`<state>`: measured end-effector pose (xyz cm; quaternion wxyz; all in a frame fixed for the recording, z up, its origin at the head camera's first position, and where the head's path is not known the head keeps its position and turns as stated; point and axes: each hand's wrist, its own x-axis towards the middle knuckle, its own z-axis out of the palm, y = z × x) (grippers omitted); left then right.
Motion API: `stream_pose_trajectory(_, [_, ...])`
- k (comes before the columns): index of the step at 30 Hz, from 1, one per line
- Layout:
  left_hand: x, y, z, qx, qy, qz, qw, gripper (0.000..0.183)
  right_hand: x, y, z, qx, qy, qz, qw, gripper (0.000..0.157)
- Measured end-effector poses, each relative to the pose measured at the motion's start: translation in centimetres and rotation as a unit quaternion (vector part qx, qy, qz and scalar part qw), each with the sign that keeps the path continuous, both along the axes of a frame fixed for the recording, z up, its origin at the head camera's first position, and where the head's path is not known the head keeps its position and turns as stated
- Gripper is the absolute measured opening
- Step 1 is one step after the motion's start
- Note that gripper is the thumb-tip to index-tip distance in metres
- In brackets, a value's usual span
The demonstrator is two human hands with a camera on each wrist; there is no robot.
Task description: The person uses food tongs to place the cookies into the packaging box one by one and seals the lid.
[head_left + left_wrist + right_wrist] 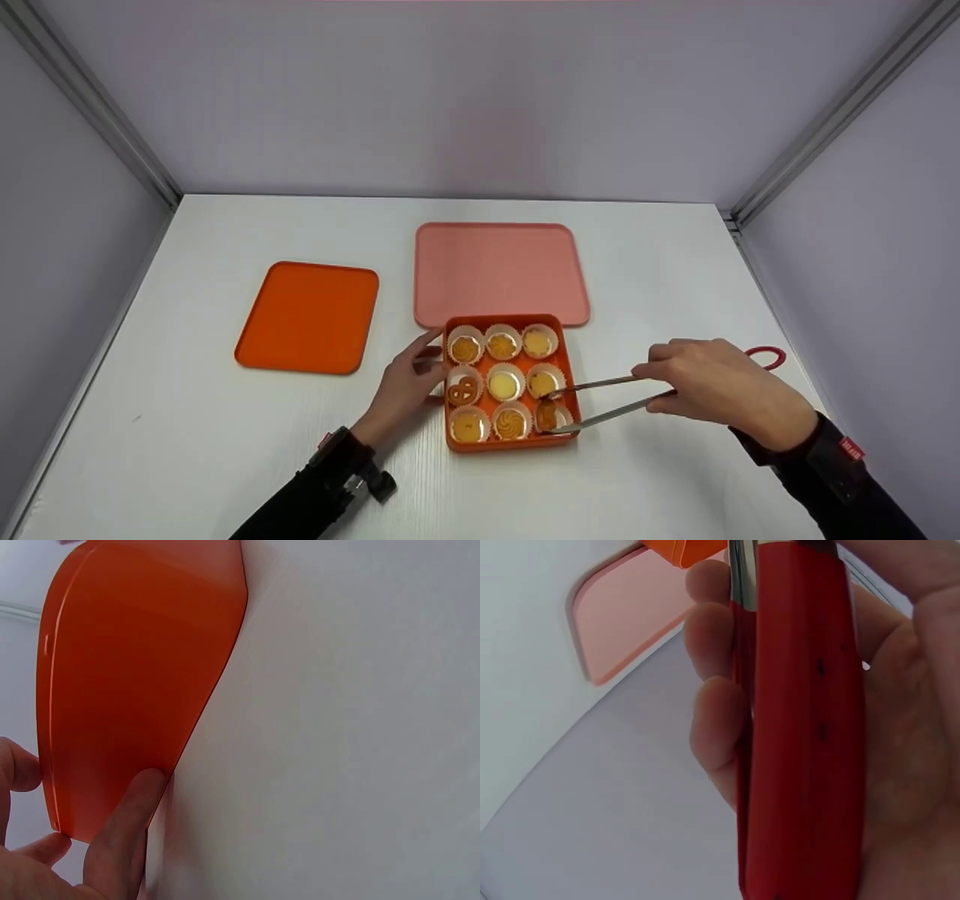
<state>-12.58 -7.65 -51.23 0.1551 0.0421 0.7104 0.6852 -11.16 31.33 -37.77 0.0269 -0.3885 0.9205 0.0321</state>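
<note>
My right hand (705, 379) grips red-handled metal tongs (611, 412); their red handle (802, 720) lies across the palm in the right wrist view. The spread tips reach into an orange box (510, 445), either side of a brown snack piece (547, 416) in its near right paper cup. Several paper cups in rows fill the box, including ones with a pretzel (463, 391), a swirl cookie (509, 424) and a pale yellow round piece (502, 385). My left hand (405, 382) rests against the box's left side, thumb (124, 829) on the outer wall (135, 690), other fingertips at its edge.
A flat pink tray (499, 274) lies just behind the box, overlapped by its far edge in the head view. To the left is a flat orange lid-like square (311, 319). Pale panels (480, 97) surround the white table (187, 450) at back and sides.
</note>
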Motion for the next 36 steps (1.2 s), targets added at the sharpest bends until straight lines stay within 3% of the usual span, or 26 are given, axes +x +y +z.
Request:
stream_pose_trajectory(8, [-0.1,-0.1,-0.1,0.005,0.008,0.004,1.0000,0.064,-0.2,0.0,0.2,0.001,0.011,-0.007,1.000,0.035])
stream_pose_trajectory(10, [-0.3,0.0,-0.7,0.004,0.013,0.012,0.9998,0.063,-0.3,0.4,0.2,-0.015,0.013,-0.010,1.000,0.034])
stream_pose_trajectory(14, [-0.6,0.2,-1.8,0.004,0.009,0.020,0.9997,0.063,-0.8,1.5,-0.1,-0.075,0.017,-0.020,0.997,0.036])
stream_pose_trajectory(16, [-0.8,0.2,-2.8,0.003,0.013,0.024,0.9996,0.064,-1.2,2.2,-0.9,-0.121,0.033,-0.025,0.992,0.041])
stream_pose_trajectory(18, [-0.9,0.2,-2.9,0.004,0.006,0.019,0.9998,0.065,-1.8,2.8,-2.2,-0.167,0.056,-0.034,0.984,0.045])
stream_pose_trajectory(20, [-1.1,0.3,-3.9,0.001,0.010,0.024,0.9997,0.065,-2.5,3.4,-3.7,-0.208,0.080,-0.055,0.973,0.048])
stream_pose_trajectory(27, [-1.0,0.4,-3.9,-0.013,0.009,0.036,0.9992,0.064,-4.5,5.9,-8.6,-0.265,0.109,-0.193,0.939,0.047])
stream_pose_trajectory(32, [-1.1,0.4,-3.6,-0.018,0.019,0.038,0.9989,0.064,-5.9,6.9,-11.0,-0.259,0.086,-0.280,0.920,0.047])
stream_pose_trajectory(36, [-1.1,0.5,-3.8,-0.013,0.021,0.030,0.9992,0.064,-6.8,7.1,-12.3,-0.243,0.052,-0.324,0.913,0.054])
